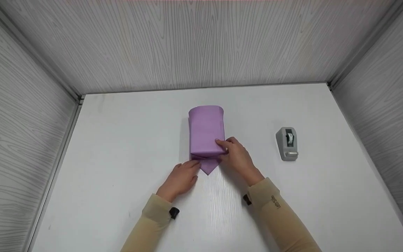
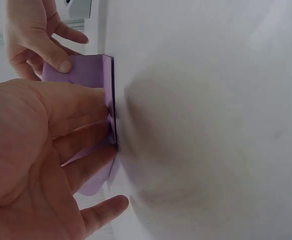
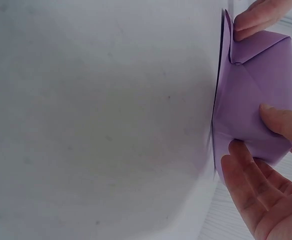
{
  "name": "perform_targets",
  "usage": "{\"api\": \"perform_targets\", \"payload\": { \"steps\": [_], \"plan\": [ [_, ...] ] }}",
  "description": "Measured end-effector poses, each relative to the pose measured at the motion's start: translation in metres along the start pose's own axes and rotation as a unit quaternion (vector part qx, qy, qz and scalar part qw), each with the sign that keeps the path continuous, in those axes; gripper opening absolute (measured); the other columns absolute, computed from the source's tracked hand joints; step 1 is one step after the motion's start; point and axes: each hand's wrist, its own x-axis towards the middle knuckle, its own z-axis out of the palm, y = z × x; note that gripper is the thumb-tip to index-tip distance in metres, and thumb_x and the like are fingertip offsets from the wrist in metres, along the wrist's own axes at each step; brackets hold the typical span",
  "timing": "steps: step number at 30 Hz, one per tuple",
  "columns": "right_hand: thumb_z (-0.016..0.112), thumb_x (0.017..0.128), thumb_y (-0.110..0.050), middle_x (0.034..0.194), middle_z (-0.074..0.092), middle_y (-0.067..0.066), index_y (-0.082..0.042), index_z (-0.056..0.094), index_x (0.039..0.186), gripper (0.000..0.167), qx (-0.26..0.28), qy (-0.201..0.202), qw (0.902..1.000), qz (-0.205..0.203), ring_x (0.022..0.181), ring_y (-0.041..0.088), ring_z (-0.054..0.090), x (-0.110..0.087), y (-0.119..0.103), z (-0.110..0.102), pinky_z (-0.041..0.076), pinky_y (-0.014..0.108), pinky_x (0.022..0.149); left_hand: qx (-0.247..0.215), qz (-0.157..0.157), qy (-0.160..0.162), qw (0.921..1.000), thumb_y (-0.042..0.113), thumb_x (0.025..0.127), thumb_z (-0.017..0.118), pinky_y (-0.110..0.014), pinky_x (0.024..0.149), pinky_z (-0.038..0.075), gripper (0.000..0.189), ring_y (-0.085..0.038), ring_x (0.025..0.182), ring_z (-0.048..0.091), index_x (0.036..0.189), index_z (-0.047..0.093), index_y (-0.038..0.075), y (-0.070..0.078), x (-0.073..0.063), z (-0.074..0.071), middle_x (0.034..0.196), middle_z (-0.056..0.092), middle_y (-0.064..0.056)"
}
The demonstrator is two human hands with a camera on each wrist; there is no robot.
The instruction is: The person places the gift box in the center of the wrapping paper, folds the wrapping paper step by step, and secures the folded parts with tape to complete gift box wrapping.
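Nearest the head camera: left sleeve [image 1: 149, 220] and right sleeve [image 1: 278, 213], both tan, entering from the lower edge, each with a black wrist fitting at the cuff; dark lettering on the right one. Forward of the cuffs: left hand [image 1: 180, 180], in extended posture, several fingers nearly straight and touching the paper at the near left corner of the purple package [image 1: 206, 129], one outer finger spread apart from it in the left wrist view. Right hand [image 1: 238, 159]: gripping the near right corner of the package, digits bent about upper surface and near end. Package position: middle of the white table [image 1: 117, 168], lying flat, long axis running away from the person, far end curved in outline. Near end: paper folded inward with creases, a diagonal fold edge visible in the right wrist view; below, a pointed flap [image 1: 207, 167] directed toward the person, low against the table. Contents of the package: concealed by the paper, impossible to identify. To the right of the package, well apart from both hands: grey tape dispenser [image 1: 284, 152], upright on the table, containing a tape roll [image 1: 290, 138] seated in the slot; pale bar at the near end. Surroundings: grey wood-grain panels [image 1: 187, 45] at the back and both sides of the table.
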Motion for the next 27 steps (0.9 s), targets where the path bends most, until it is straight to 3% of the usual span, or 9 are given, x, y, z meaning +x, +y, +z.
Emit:
{"api": "perform_targets", "payload": {
  "steps": [4,11,17,22,27],
  "plan": [
    [0.081,0.081,-0.009,0.114,0.057,0.006,-0.021,0.063,0.133,0.057,0.0,0.001,1.0,-0.001,0.088,0.019,0.06,0.0,0.001,0.0,0.051,0.035,0.076,0.011,-0.009,-0.022,0.9997,0.023,0.097,0.061,-0.061,0.1,0.038,0.048,-0.03,0.133,0.043,0.139,0.053,0.002,0.002,-0.001,0.002,0.144,0.048,-0.012],
    [0.081,0.082,-0.012,0.116,0.057,0.006,-0.022,0.062,0.134,0.057,0.004,-0.004,1.0,0.004,0.091,0.018,0.061,0.001,0.001,0.001,0.051,0.035,0.078,0.03,-0.028,-0.093,0.9948,0.043,0.097,0.057,-0.067,0.106,0.026,0.059,-0.031,0.144,0.026,0.148,0.046,0.016,0.01,-0.003,0.002,0.156,0.032,-0.012],
    [0.081,0.081,-0.012,0.114,0.056,0.004,-0.022,0.063,0.134,0.057,-0.001,-0.002,1.0,0.002,0.09,0.018,0.062,0.0,0.002,0.002,0.051,0.034,0.076,0.047,-0.015,-0.107,0.9931,0.05,0.094,0.059,-0.066,0.105,0.027,0.064,-0.039,0.143,0.025,0.148,0.046,0.018,0.025,-0.008,0.002,0.155,0.029,-0.022],
    [0.082,0.081,-0.011,0.114,0.057,0.005,-0.021,0.063,0.134,0.057,-0.002,-0.004,1.0,0.001,0.089,0.018,0.062,0.0,0.002,0.001,0.051,0.034,0.075,0.028,0.007,-0.12,0.9923,0.048,0.094,0.06,-0.064,0.107,0.026,0.065,-0.035,0.143,0.028,0.146,0.047,0.012,0.038,-0.015,-0.002,0.155,0.031,-0.02],
    [0.082,0.08,-0.01,0.115,0.057,0.006,-0.021,0.063,0.134,0.058,-0.001,-0.007,1.0,0.0,0.09,0.019,0.062,0.001,0.002,0.0,0.051,0.034,0.075,0.006,-0.003,-0.102,0.9947,0.045,0.094,0.062,-0.063,0.108,0.026,0.065,-0.032,0.143,0.029,0.146,0.047,0.01,0.033,-0.013,-0.003,0.154,0.034,-0.017]
  ]
}}
